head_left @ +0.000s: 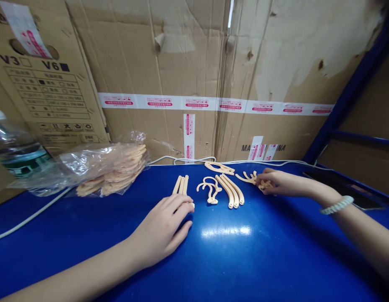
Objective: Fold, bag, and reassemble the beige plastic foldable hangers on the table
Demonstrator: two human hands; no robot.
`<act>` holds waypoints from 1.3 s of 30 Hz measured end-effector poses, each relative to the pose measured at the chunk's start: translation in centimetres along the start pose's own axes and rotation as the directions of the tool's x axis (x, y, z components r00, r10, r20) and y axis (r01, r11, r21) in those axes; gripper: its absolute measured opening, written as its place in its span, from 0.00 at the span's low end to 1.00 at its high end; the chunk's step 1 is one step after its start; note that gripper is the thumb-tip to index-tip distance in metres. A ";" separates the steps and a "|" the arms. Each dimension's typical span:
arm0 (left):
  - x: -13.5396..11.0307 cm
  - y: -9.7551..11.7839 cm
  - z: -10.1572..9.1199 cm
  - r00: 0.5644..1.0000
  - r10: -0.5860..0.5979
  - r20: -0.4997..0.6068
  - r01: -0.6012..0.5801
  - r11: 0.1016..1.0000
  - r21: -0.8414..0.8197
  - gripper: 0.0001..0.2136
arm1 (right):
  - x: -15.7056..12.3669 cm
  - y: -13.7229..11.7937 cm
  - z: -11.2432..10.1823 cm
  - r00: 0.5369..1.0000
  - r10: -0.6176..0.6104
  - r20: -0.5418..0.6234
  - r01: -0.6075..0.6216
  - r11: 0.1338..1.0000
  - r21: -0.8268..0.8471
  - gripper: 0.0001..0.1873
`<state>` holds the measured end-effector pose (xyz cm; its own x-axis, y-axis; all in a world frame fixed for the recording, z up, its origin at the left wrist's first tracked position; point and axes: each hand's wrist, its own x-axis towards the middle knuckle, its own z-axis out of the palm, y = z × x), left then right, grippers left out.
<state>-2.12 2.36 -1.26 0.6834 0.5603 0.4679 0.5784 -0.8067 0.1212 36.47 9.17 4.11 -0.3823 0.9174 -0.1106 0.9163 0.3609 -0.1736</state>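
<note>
Right hand (278, 183) pinches curved piece (265, 185); left hand (164, 228) touches 3 strips (181, 184).

Taped shipping cartons (181, 63) are standing behind a blue workbench (244, 260) bearing bagged plastic parts (115, 170), suggesting a packing workshop.

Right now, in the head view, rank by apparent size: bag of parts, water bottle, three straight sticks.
1. bag of parts
2. water bottle, cropped and nearer, so unsure
3. three straight sticks, clearly smallest

Straight peach strips (181, 184); curved peach hooks (248, 178)
</note>
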 end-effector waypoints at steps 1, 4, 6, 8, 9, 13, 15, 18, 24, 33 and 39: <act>0.0 0.0 0.0 1.000 0.000 -0.001 0.000 1.000 0.000 0.10 | 0.1 0.1 0.1 1.000 0.004 -0.013 -0.004 1.000 -0.004 0.16; 0.1 0.0 -0.1 1.000 0.003 0.000 -0.003 1.000 0.004 0.11 | 0.5 0.0 0.7 0.998 0.005 -0.068 -0.006 1.000 -0.017 0.13; 0.1 0.0 -0.2 1.000 0.006 0.005 -0.007 1.000 0.013 0.11 | 0.6 0.0 1.0 0.994 0.004 -0.111 -0.008 1.000 -0.030 0.13; 0.1 0.1 -0.3 1.000 0.011 0.017 -0.011 1.000 0.023 0.11 | 0.4 -0.2 1.1 0.988 0.011 -0.152 -0.018 0.999 -0.049 0.13; 0.1 0.1 -0.4 1.000 0.012 0.022 -0.013 1.000 0.028 0.11 | 0.3 -0.3 1.1 0.984 0.020 -0.174 -0.031 0.998 -0.062 0.13; 0.1 0.3 -0.6 0.999 0.009 0.038 -0.011 0.999 0.039 0.11 | -0.1 -2.7 0.8 0.920 -0.091 -0.380 0.031 0.986 -0.162 0.13; 0.2 0.3 -0.6 0.999 0.001 0.048 -0.003 0.999 0.040 0.11 | -0.2 -4.9 1.1 0.863 -0.263 -0.430 0.192 0.960 -0.202 0.13; 0.3 0.3 -0.6 0.999 -0.004 0.054 0.002 0.999 0.044 0.11 | -0.4 -8.3 2.1 0.837 -0.418 -0.352 0.352 0.905 -0.240 0.15; 0.5 0.3 -0.5 0.998 -0.002 0.056 -0.001 0.998 0.056 0.11 | -0.5 -10.6 4.3 0.851 -0.464 -0.244 0.401 0.876 -0.267 0.19; 0.3 0.4 -0.6 0.999 0.015 0.037 -0.017 0.998 0.060 0.12 | -0.2 -10.3 4.6 0.864 -0.451 -0.224 0.399 0.884 -0.242 0.20; 0.4 0.4 -0.5 1.000 0.009 0.026 -0.011 0.999 0.053 0.12 | 0.0 -10.4 4.8 0.843 -0.480 -0.245 0.421 0.870 -0.257 0.21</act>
<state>-1.85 2.12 -0.61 0.7001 0.5573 0.4464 0.5939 -0.8016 0.0694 26.38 4.58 1.25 -0.7325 0.6410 0.2294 0.6671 0.7430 0.0539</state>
